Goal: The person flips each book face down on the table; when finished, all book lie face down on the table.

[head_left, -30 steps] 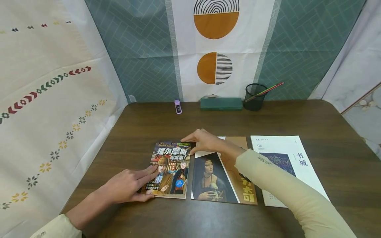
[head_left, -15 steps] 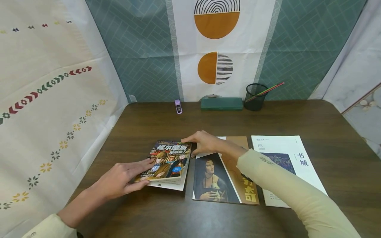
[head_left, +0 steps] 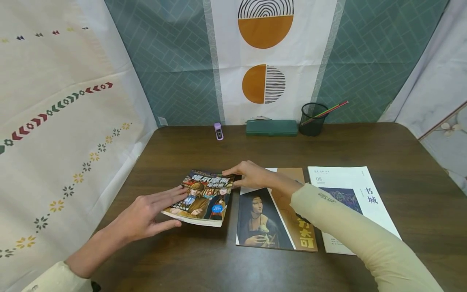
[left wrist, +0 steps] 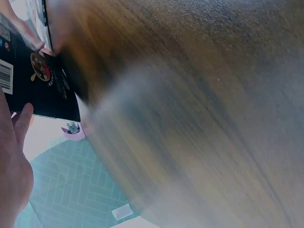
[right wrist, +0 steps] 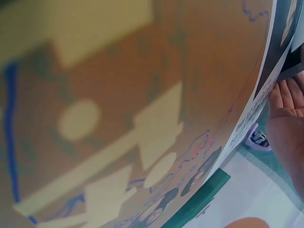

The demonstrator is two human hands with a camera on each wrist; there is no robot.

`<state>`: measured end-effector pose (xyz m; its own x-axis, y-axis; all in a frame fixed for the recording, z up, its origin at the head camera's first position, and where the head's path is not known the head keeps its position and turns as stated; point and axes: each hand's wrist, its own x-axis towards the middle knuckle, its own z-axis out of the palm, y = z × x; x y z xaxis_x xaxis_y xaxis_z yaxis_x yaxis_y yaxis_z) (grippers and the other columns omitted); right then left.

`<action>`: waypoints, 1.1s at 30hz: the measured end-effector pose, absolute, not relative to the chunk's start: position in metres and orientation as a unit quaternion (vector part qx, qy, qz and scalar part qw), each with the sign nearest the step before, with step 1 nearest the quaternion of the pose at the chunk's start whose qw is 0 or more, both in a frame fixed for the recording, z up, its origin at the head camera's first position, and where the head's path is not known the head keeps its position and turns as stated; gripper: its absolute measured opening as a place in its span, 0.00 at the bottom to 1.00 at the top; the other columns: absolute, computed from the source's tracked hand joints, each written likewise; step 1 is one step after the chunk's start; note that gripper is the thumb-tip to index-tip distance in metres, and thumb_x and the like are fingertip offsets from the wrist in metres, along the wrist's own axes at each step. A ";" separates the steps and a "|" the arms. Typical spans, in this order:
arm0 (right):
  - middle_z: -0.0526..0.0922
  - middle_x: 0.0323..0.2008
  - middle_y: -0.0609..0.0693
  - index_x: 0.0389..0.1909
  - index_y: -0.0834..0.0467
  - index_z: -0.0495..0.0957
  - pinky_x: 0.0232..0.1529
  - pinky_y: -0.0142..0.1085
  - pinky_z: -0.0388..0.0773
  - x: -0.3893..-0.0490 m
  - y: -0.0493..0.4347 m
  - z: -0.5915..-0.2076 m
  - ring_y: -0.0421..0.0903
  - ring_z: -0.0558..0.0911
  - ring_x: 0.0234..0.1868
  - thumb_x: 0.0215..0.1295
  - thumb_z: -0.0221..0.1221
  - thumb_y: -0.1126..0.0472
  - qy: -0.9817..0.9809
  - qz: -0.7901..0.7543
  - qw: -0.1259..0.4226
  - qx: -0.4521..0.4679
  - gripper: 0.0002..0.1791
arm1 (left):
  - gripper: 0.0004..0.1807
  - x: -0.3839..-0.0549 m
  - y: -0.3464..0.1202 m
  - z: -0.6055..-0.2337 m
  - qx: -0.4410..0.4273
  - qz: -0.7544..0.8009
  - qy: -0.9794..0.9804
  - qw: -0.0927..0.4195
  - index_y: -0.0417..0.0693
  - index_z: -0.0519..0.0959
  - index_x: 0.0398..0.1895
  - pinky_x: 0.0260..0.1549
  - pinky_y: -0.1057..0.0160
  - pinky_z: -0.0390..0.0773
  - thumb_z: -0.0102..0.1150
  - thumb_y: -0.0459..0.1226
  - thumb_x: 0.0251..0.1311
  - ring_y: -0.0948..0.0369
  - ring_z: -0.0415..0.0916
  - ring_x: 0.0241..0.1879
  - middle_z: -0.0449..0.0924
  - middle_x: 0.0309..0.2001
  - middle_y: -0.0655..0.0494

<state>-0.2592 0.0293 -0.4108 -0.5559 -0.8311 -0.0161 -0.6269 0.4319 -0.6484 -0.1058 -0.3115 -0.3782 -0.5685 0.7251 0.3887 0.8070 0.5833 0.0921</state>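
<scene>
A paperback comic book point(head_left: 204, 198) with a detective on its cover is tilted above the table, its near edge raised. My left hand point(head_left: 144, 215) grips its left side, with long fingers flat on the cover and the thumb near the front-left corner. In the left wrist view the left thumb point(left wrist: 23, 121) lies against the book's black back cover point(left wrist: 47, 97). At the far right corner my right hand point(head_left: 251, 174) holds the book's edge between fingers and thumb. The right forearm crosses over a brown magazine point(head_left: 264, 221) with a painted portrait.
Farther right lies a white magazine point(head_left: 346, 182), partly under the right sleeve point(head_left: 339, 219). Along the back of the wooden table point(head_left: 204, 267) are a purple marker-like item point(head_left: 219, 132), a green case point(head_left: 271, 127) and a black mesh cup point(head_left: 311, 121) with pencils.
The book was flat, then its front part lifted with white pages hanging below; now it is raised as one block. My left hand has moved slightly left and up; the right hand stays.
</scene>
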 end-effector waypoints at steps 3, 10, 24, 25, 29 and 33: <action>0.77 0.70 0.57 0.74 0.56 0.76 0.43 0.36 0.75 -0.259 0.029 -0.411 0.37 0.58 0.16 0.76 0.63 0.68 0.825 -0.308 0.173 -0.440 0.27 | 0.35 -0.107 -0.313 -0.375 -0.441 -0.126 -0.874 0.159 0.43 0.78 0.72 0.46 0.50 0.87 0.64 0.57 0.73 0.52 0.81 0.64 0.79 0.70 0.48; 0.82 0.66 0.57 0.71 0.62 0.77 0.57 0.39 0.81 -0.257 0.029 -0.408 0.46 0.85 0.53 0.81 0.59 0.62 0.809 -0.375 0.180 -0.415 0.22 | 0.27 -0.114 -0.314 -0.357 -0.448 -0.133 -0.856 0.222 0.44 0.82 0.67 0.41 0.53 0.87 0.44 0.51 0.85 0.57 0.88 0.53 0.87 0.60 0.52; 0.89 0.52 0.56 0.58 0.64 0.85 0.50 0.39 0.81 -0.250 0.024 -0.393 0.48 0.87 0.50 0.77 0.62 0.67 0.841 -0.433 0.103 -0.307 0.13 | 0.24 -0.123 -0.309 -0.323 -0.387 -0.140 -0.848 0.334 0.51 0.92 0.47 0.22 0.67 0.80 0.53 0.56 0.80 0.70 0.84 0.25 0.92 0.38 0.61; 0.90 0.51 0.57 0.57 0.65 0.85 0.50 0.39 0.82 -0.250 0.025 -0.391 0.49 0.88 0.50 0.77 0.62 0.68 0.838 -0.442 0.103 -0.302 0.13 | 0.25 -0.124 -0.309 -0.322 -0.379 -0.144 -0.849 0.339 0.50 0.92 0.46 0.21 0.68 0.79 0.53 0.57 0.79 0.70 0.83 0.23 0.92 0.36 0.60; 0.89 0.49 0.61 0.54 0.69 0.85 0.53 0.41 0.85 -0.248 0.029 -0.384 0.57 0.89 0.51 0.77 0.60 0.71 0.823 -0.477 0.109 -0.289 0.11 | 0.22 -0.124 -0.308 -0.316 -0.351 -0.165 -0.853 0.349 0.46 0.92 0.44 0.22 0.71 0.81 0.62 0.54 0.75 0.68 0.85 0.22 0.92 0.34 0.57; 0.90 0.47 0.59 0.51 0.67 0.85 0.49 0.40 0.85 -0.247 0.033 -0.376 0.61 0.89 0.48 0.77 0.60 0.71 0.822 -0.484 0.097 -0.284 0.09 | 0.12 -0.122 -0.307 -0.312 -0.307 -0.200 -0.869 0.332 0.43 0.91 0.45 0.29 0.75 0.82 0.79 0.36 0.60 0.61 0.89 0.27 0.92 0.36 0.53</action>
